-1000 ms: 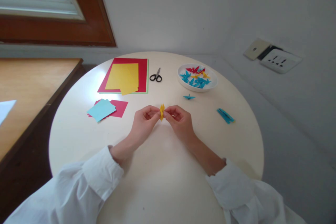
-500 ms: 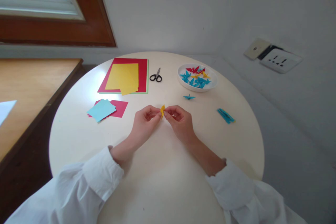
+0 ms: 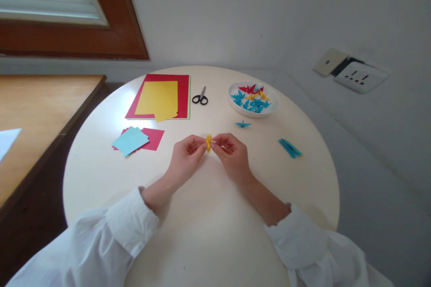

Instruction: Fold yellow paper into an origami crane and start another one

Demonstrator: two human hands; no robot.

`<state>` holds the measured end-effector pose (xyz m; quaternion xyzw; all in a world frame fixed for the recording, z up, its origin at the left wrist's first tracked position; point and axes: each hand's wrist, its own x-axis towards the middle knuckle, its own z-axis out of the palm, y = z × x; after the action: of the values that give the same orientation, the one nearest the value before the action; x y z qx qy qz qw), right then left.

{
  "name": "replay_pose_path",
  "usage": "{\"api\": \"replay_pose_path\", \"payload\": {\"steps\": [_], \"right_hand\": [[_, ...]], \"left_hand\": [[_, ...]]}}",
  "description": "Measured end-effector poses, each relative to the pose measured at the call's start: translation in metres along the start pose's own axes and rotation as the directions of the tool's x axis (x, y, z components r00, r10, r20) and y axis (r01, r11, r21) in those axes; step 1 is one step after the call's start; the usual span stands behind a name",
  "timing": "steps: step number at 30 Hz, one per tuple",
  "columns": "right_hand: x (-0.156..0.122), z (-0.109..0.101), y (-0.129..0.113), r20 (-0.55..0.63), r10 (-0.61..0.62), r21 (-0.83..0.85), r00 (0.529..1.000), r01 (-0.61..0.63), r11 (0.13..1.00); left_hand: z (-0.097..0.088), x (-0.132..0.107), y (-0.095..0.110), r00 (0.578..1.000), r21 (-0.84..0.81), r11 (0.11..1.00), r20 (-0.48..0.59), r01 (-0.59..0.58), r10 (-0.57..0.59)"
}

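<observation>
A small folded yellow paper crane [image 3: 208, 143] is held between my two hands over the middle of the round table. My left hand [image 3: 187, 154] pinches its left side between thumb and fingertips. On the opposite side my right hand [image 3: 233, 154] pinches it the same way. Parts of the crane are covered by the fingertips. Just beyond my right hand a single blue paper crane [image 3: 243, 124] sits on the tabletop. Farther back, a white dish [image 3: 253, 114] holds several red, yellow and blue cranes.
Black-handled scissors [image 3: 200, 98] lie at the back of the white table [image 3: 208, 242]. To the left are yellow sheets [image 3: 156, 98] on a red sheet [image 3: 183, 98], and light blue squares [image 3: 131, 141] over red ones [image 3: 154, 139]. Folded blue strips [image 3: 289, 148] lie at right.
The yellow crane has turned slightly and its folds look more spread apart. My right hand has shifted a little; both hands keep their pinch.
</observation>
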<state>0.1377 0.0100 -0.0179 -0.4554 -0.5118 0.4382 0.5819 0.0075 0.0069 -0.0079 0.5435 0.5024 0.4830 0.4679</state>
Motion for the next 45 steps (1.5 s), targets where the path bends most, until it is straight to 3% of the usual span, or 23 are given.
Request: {"api": "replay_pose_path", "payload": {"steps": [9,15,34,45], "right_hand": [[-0.0028,-0.0006,-0.0001,-0.026,-0.088,-0.043,0.996,0.087,0.995],[-0.0052,-0.0022,-0.0007,0.025,-0.188,-0.042,0.982,0.189,0.981],[-0.0055,-0.0032,-0.0013,0.037,-0.213,-0.132,0.976,0.216,0.967],[-0.0053,-0.0020,-0.0032,0.023,-0.119,-0.109,0.993,0.121,0.987]], "left_hand": [[-0.0008,0.0025,-0.0058,0.994,-0.070,0.992,0.013,-0.107,0.109],[-0.0012,0.0030,-0.0074,0.986,-0.039,0.986,-0.006,-0.164,0.164],[-0.0007,0.0020,-0.0070,0.983,-0.041,0.983,-0.018,-0.181,0.181],[-0.0010,0.0024,-0.0082,0.983,-0.070,0.981,-0.017,-0.182,0.181]]}}
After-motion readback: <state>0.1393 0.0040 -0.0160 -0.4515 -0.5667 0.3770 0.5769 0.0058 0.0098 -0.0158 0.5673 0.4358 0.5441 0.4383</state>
